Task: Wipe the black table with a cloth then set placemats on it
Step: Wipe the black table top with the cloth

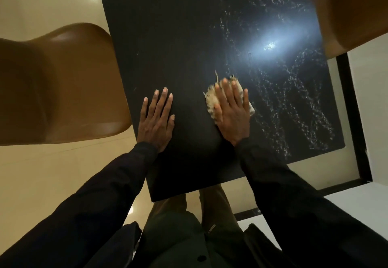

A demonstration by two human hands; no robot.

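Observation:
The black table [178, 37] runs away from me down the middle of the view. My right hand [232, 112] lies flat with straight fingers on a pale, frayed cloth [211, 102], pressing it onto the tabletop near the table's middle. The cloth shows at the hand's left side, past the fingertips and at the right edge. My left hand [157, 114] rests flat on the bare tabletop near the left edge, fingers straight and spread. The right half of the table carries pale wet streaks [298, 104] and a bright lamp glare. No placemat is in view.
A brown moulded chair [63, 83] stands close against the table's left edge. Another brown chair [352, 11] is at the far right corner. The floor is glossy cream tile with a black border strip [354, 120] on the right. My dark sleeves and legs fill the bottom.

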